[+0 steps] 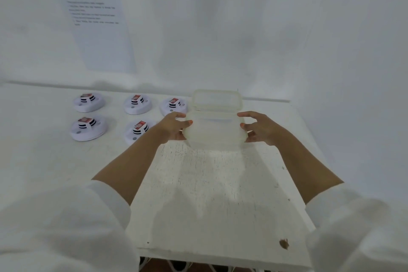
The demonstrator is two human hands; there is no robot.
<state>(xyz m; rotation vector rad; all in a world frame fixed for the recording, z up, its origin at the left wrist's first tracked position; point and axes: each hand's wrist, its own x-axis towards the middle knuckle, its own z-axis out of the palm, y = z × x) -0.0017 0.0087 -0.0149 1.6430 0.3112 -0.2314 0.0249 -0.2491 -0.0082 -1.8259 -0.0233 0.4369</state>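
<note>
A translucent plastic container (215,130) stands on the white table (212,194) near the back, with its hinged lid (216,99) raised behind it. My left hand (173,126) grips the container's left side, fingers curled round its edge. My right hand (258,128) is at the container's right side, fingers curved; the lower fingertips touch its rim. What is inside the container cannot be made out.
Several white round smoke detectors (89,102) with red labels lie in two rows at the back left; one (136,131) is partly hidden by my left forearm. A white wall with taped paper sheets (97,26) stands behind. The table's front edge (220,256) is near me.
</note>
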